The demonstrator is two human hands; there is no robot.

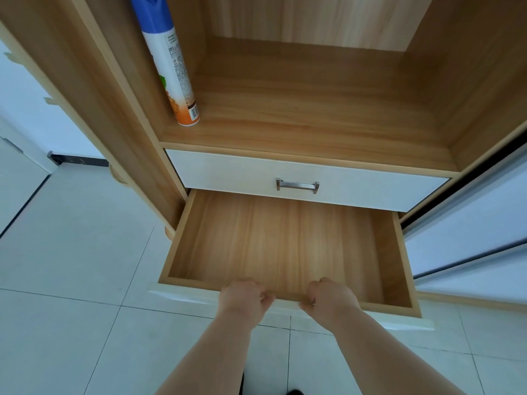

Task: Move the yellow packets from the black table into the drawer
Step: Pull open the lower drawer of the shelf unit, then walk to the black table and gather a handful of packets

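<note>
The lower wooden drawer [285, 246] of a cabinet stands pulled out, with nothing lying inside it. My left hand [243, 296] and my right hand [330, 299] both grip its front edge near the middle, fingers curled over the white front panel. No yellow packets and no black table are in view.
Above it a second white drawer [228, 175] with a metal handle [297, 186] is closed. A tall spray can [171, 67] stands at the left of the open shelf [313, 118]. White floor tiles [71, 280] lie left; a sliding door [470, 223] is at right.
</note>
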